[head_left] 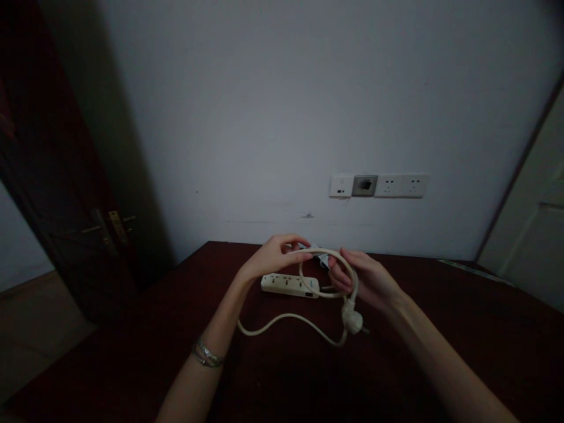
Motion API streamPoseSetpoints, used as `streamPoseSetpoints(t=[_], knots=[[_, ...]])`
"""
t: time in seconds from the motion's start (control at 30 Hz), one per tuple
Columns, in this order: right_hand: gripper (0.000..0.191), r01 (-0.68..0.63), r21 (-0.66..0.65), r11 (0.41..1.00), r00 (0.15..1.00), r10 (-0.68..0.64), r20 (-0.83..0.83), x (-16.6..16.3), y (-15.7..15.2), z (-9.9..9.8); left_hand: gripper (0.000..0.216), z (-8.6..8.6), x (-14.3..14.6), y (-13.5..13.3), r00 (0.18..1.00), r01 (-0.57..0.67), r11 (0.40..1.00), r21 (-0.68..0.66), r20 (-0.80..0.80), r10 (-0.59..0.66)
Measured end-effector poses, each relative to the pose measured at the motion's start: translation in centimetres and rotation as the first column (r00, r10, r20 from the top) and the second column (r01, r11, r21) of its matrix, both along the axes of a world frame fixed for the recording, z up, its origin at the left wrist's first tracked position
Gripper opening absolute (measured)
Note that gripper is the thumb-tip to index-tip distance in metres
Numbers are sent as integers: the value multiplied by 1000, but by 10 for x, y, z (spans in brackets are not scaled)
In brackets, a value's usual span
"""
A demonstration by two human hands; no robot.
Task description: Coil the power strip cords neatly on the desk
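A white power cord [288, 315] is partly looped in the air between my hands. My left hand [278, 257] pinches the upper left of the loop between thumb and fingers. On the loop's right side, my right hand [362, 275] has its fingers wrapped round the cord. The cord's plug [352, 319] dangles below my right hand, prongs pointing right. Behind the loop, a white power strip [288, 285] lies on the dark red table, its sockets facing up. A loose length of cord curves below the strip toward my left forearm.
Beyond the loop, a small grey-white object [324, 258] lies on the table [264, 376], partly hidden. Wall sockets [400, 185] and a grey wall plate [365, 185] sit above the table's back edge. A dark door [48, 176] stands at left, a pale door [535, 235] at right.
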State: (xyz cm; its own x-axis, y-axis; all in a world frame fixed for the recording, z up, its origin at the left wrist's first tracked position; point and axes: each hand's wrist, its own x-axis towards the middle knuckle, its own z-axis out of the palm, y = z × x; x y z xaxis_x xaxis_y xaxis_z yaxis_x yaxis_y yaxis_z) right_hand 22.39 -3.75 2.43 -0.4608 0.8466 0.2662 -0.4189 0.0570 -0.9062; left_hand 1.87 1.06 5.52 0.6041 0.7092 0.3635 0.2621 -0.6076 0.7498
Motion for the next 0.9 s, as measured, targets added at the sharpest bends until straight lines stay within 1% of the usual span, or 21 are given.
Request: streamPoseSetpoints(t=[0.07, 0.13, 0.27, 0.33, 0.43, 0.5, 0.57, 0.63, 0.7, 0.83, 0.9], knots=[[27, 14, -8, 1000, 1000, -15, -20, 1, 0, 2, 34, 1, 2, -3, 999, 39, 999, 6, 0, -39], [25, 42, -9, 999, 998, -42, -52, 0, 1, 2, 34, 1, 3, -5, 998, 64, 998, -5, -5, -64], [23, 84, -4, 996, 995, -84, -59, 1, 4, 0, 38, 2, 0, -4, 999, 47, 999, -21, -7, -47], [22, 69, 1, 998, 997, -69, -31, 3, 6, -1, 38, 3, -2, -3, 1000, 16, 1000, -11, -5, -16], [23, -10, -7, 1000, 1000, 10, 29, 9, 7, 0, 37, 4, -4, -4, 1000, -23, 1000, 12, -2, 23], [25, -57, -17, 998, 996, 59, 72, 11, 6, 1, 37, 5, -2, -9, 1000, -9, 999, 34, -28, 10], [32, -78, -41, 996, 989, 83, 123, 10, 5, 1, 37, 6, 2, -16, 996, 38, 998, 55, -88, -33], [43, -76, -94, 993, 979, 92, 179, 6, 4, 0, 35, 8, 7, -24, 986, 87, 994, 67, -149, -76], [47, -66, -151, 986, 971, 98, 216, 2, 3, -2, 34, 10, 11, -30, 980, 105, 991, 83, -178, -89], [39, -30, -195, 980, 977, 70, 203, -1, 3, -3, 34, 12, 11, -34, 986, 68, 989, 133, -159, -47], [36, -23, -194, 981, 984, 57, 171, 2, 3, 0, 36, 13, 9, -33, 992, 38, 993, 114, -127, -24]])
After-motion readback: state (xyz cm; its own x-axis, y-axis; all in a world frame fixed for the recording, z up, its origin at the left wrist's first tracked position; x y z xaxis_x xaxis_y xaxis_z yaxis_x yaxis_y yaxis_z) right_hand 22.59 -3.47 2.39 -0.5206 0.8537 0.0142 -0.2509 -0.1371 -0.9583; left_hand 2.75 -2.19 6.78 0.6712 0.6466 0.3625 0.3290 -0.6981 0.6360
